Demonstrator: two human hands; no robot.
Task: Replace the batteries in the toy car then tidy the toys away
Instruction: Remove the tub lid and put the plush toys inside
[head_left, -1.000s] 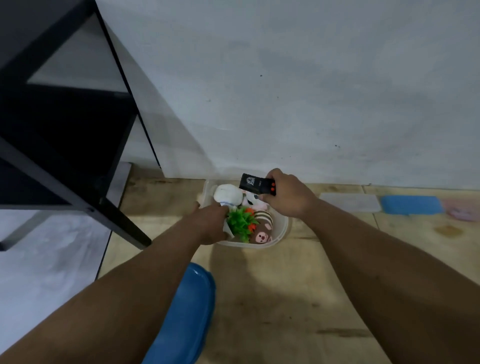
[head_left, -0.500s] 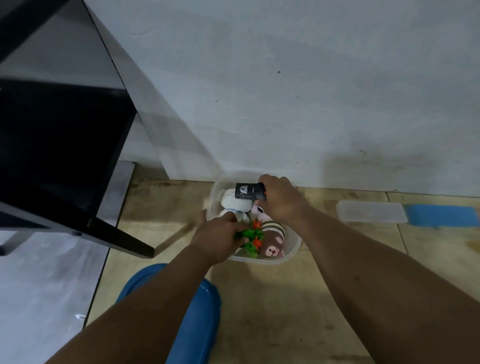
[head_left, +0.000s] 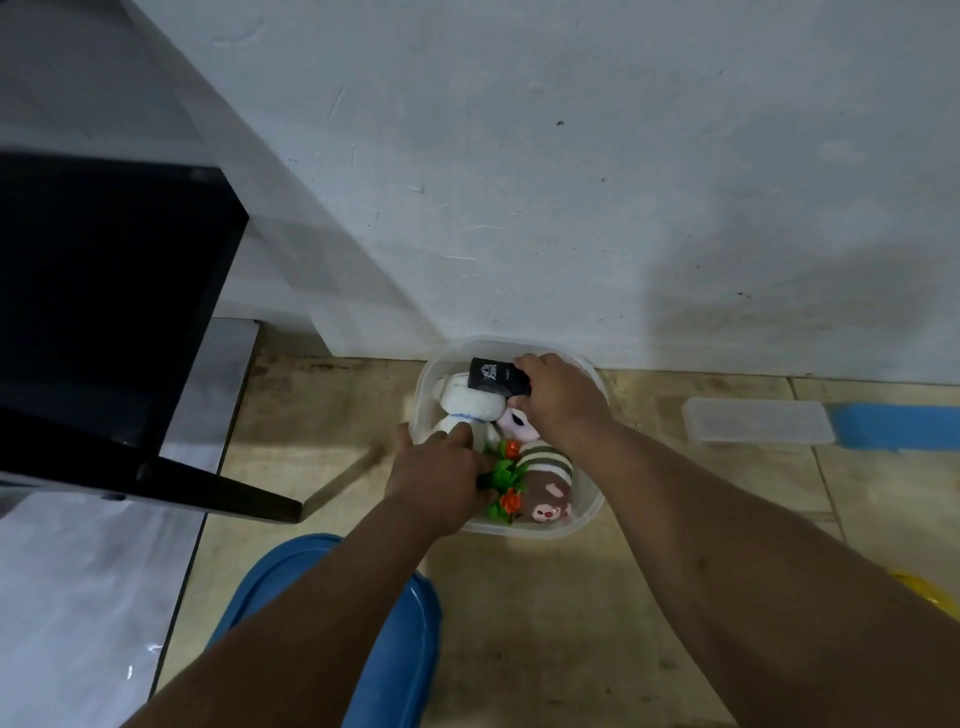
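Remote (head_left: 493, 378) gripped by right hand (head_left: 558, 400) over tub (head_left: 589, 506).

Looks like a plain room in someone's home, down at floor level. Scuffed white painted wall (head_left: 571, 156), worn wood-look floor (head_left: 571, 597), and a black furniture frame (head_left: 119, 291) off to the left. A clear plastic tub (head_left: 589, 512) stuffed with plush toys (head_left: 548, 486) sits against the wall, with a blue lid (head_left: 400, 649) lying on the floor nearby.

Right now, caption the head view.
Right hand lowers black remote control into clear plastic tub of plush toys.
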